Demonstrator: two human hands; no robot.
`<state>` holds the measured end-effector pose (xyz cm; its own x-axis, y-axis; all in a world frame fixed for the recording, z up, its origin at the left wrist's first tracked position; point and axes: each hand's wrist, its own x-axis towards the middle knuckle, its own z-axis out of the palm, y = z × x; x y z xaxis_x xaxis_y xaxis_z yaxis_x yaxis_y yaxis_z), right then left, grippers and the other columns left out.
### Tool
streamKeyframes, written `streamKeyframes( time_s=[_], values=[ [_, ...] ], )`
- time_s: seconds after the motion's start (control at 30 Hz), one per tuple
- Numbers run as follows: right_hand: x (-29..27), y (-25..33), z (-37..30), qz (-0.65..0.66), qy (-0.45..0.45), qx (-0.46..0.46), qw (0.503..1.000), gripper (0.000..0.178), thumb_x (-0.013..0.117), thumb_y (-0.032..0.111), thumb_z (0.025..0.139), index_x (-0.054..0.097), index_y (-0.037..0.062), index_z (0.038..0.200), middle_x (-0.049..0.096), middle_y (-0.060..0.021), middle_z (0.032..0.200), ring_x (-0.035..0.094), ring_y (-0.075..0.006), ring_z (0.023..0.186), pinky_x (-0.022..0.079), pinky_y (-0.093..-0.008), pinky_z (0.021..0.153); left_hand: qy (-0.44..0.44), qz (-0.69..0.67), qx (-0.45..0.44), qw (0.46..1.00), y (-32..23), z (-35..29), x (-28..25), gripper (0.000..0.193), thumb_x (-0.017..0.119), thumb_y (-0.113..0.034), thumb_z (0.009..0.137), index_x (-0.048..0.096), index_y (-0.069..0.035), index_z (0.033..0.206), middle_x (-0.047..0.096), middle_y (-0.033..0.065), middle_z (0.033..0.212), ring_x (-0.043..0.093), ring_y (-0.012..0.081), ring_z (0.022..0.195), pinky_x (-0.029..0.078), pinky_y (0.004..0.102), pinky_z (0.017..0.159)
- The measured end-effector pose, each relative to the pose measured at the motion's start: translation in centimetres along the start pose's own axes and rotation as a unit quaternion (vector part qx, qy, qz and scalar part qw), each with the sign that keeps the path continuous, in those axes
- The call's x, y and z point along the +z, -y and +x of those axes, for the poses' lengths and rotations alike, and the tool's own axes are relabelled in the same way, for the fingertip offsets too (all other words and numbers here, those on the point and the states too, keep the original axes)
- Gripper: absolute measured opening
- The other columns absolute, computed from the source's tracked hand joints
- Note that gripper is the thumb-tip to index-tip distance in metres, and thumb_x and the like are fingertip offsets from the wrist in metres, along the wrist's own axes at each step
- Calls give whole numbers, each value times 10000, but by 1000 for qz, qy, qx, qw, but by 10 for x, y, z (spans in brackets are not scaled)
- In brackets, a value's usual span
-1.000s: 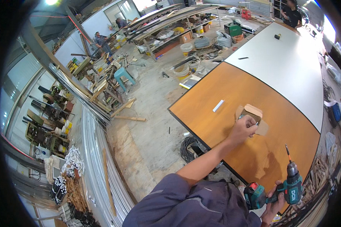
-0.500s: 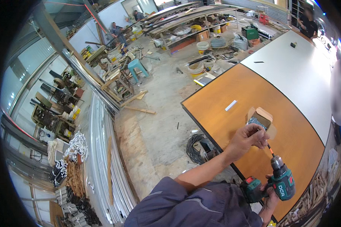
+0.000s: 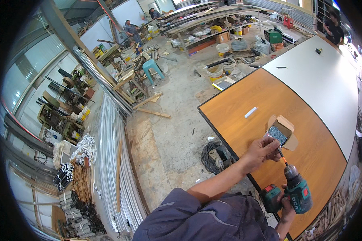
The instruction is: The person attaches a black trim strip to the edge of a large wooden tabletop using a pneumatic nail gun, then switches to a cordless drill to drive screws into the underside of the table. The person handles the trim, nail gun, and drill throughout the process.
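My right hand grips the handle of a green and black cordless drill, which tilts up and to the left. A bit with an orange band sticks out of its chuck. At the bit's tip the thumb and fingers of my left hand are pinched together; what lies between them is too small and covered to make out. Just beyond the fingers an open cardboard box stands on the wood-coloured panel, with many small bluish screws inside.
A white strip lies on the panel; a white panel adjoins it. Coiled black cable sits on the floor by the edge. Long metal profiles lie at left, with a blue stool farther off. Other people stand in the background.
My left fingertips have come closer to the bit's tip and now meet it. The view has shifted slightly, so more of the screws in the box shows.
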<state>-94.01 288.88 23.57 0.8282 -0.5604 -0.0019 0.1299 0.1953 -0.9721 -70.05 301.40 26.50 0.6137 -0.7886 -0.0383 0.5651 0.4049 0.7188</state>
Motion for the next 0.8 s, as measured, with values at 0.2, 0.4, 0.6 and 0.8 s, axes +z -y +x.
streamKeyframes(
  time_s=[0.2,0.4,0.6,0.8],
  values=[
    [-16,-12,6,-103,15,-32,994,442,732,54,814,574,14,1225,656,-71,927,625,-180,827,513,-337,778,1,7,-10,1000,2,3,-7,226,604,-257,1004,630,-50,1092,663,29,943,673,116,815,581,294,736],
    [-13,-26,14,-86,24,-48,995,352,730,61,834,604,40,1163,661,-61,960,629,-176,878,513,-331,801,-5,26,-12,1000,4,8,-10,240,625,-287,992,640,-61,1073,665,18,918,668,105,815,578,295,731],
    [-38,-65,15,-177,18,-60,982,268,708,85,840,631,78,1097,655,-32,937,611,-159,877,495,-319,803,-28,-19,-23,999,11,7,-8,243,643,-303,983,631,-61,966,653,20,856,666,118,772,574,291,705],
    [-36,-63,17,-309,8,-77,948,309,686,199,858,622,62,1128,655,-37,987,613,-178,894,492,-322,819,-6,0,-27,1000,19,13,-10,260,623,-305,994,635,-51,1047,665,24,872,667,117,789,568,294,700]
  ],
)
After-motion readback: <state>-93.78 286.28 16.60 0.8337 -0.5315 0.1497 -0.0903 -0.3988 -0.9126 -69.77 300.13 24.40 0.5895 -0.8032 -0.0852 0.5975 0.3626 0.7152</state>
